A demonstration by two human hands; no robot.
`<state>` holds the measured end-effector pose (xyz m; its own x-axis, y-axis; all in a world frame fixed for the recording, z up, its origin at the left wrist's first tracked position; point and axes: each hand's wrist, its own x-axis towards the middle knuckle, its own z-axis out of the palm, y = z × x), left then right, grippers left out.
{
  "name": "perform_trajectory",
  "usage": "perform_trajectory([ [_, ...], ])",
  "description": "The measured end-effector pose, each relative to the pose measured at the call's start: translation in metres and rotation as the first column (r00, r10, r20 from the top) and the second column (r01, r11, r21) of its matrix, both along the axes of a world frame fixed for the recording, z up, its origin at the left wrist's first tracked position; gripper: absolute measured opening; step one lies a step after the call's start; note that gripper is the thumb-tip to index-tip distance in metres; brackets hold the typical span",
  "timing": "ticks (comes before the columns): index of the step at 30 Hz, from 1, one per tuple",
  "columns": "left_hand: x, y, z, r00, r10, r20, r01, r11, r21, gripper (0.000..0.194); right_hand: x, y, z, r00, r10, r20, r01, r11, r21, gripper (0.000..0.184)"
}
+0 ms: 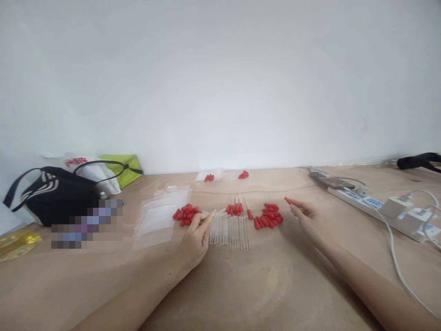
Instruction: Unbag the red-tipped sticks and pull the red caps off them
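Observation:
My left hand (pixel 198 236) is closed in a pinch on a clear dropper tube (pixel 220 212), whose end points to the right. My right hand (pixel 306 218), also closed, pinches a red rubber dropper bulb (pixel 288 200) between thumb and fingers. Rows of clear tubes (pixel 229 231) lie side by side between the hands. Just beyond them are several droppers (pixel 237 208) with red bulbs fitted on their tubes. One pile of loose red bulbs (pixel 186 214) sits by my left hand, and another group of bulbs (pixel 270 217) lies left of my right hand.
Flat clear zip bags (pixel 156 220) lie left of my left hand. Farther left are a black bag (pixel 65 193) and a green bag (pixel 126 170). A power strip (pixel 374 202) with chargers, cables and a phone (pixel 330 180) stands at the right. The white wall (pixel 241 82) bounds the back.

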<state>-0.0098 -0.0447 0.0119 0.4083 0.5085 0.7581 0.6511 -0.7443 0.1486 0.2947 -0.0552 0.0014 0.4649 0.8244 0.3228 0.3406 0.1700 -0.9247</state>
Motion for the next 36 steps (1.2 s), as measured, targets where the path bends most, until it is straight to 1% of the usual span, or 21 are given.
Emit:
perform_trajectory([
  [2,0.005,0.002,0.002,1.000,-0.015,0.016,0.015,0.999,0.032,0.027,0.002,0.009,0.004,1.000,-0.021,-0.013,0.020,0.999,-0.037,0.038],
  [4,0.010,0.005,0.004,0.999,-0.038,0.033,0.035,0.997,0.063,0.022,0.003,0.019,0.008,0.999,-0.030,0.027,0.031,0.998,-0.054,0.036],
  [7,0.018,0.009,0.003,0.998,-0.060,0.019,0.057,0.992,0.111,0.014,0.001,0.032,0.011,0.985,0.006,0.171,0.006,0.998,-0.066,0.030],
  [10,0.022,0.012,-0.003,0.994,-0.103,-0.037,0.108,0.985,0.136,0.012,-0.003,0.040,0.006,0.955,0.068,0.289,-0.055,0.997,-0.052,0.030],
  [12,0.022,0.013,-0.006,0.984,-0.151,-0.091,0.163,0.976,0.142,0.013,-0.005,0.040,0.001,0.937,0.118,0.329,-0.108,0.993,-0.047,0.029],
  [14,0.021,0.012,-0.007,0.972,-0.175,-0.159,0.200,0.967,0.156,0.013,-0.006,0.038,-0.002,0.916,0.149,0.372,-0.139,0.989,-0.055,0.028],
  [18,0.020,0.009,-0.004,0.947,-0.158,-0.278,0.226,0.947,0.229,0.008,-0.003,0.029,-0.001,0.863,0.117,0.491,-0.100,0.993,-0.059,0.023],
  [21,0.020,0.008,-0.002,0.940,-0.146,-0.308,0.230,0.938,0.258,0.012,0.001,0.025,0.001,0.845,0.100,0.525,-0.069,0.995,-0.078,0.023],
  [25,0.021,0.009,-0.005,0.943,-0.171,-0.284,0.241,0.942,0.233,0.022,0.004,0.026,0.000,0.841,0.042,0.540,0.014,0.995,-0.100,0.024],
  [28,0.022,0.010,-0.008,0.948,-0.204,-0.243,0.252,0.949,0.187,0.030,0.005,0.029,-0.002,0.823,0.055,0.565,0.004,0.995,-0.104,0.023],
  [32,0.020,0.009,-0.007,0.952,-0.241,-0.188,0.257,0.964,0.064,0.044,0.006,0.030,-0.002,0.817,0.049,0.574,0.009,0.995,-0.098,0.024],
  [36,0.017,0.008,-0.005,0.953,-0.268,-0.143,0.265,0.964,-0.037,0.054,0.005,0.027,0.001,0.834,0.063,0.548,0.001,0.993,-0.115,0.025],
])
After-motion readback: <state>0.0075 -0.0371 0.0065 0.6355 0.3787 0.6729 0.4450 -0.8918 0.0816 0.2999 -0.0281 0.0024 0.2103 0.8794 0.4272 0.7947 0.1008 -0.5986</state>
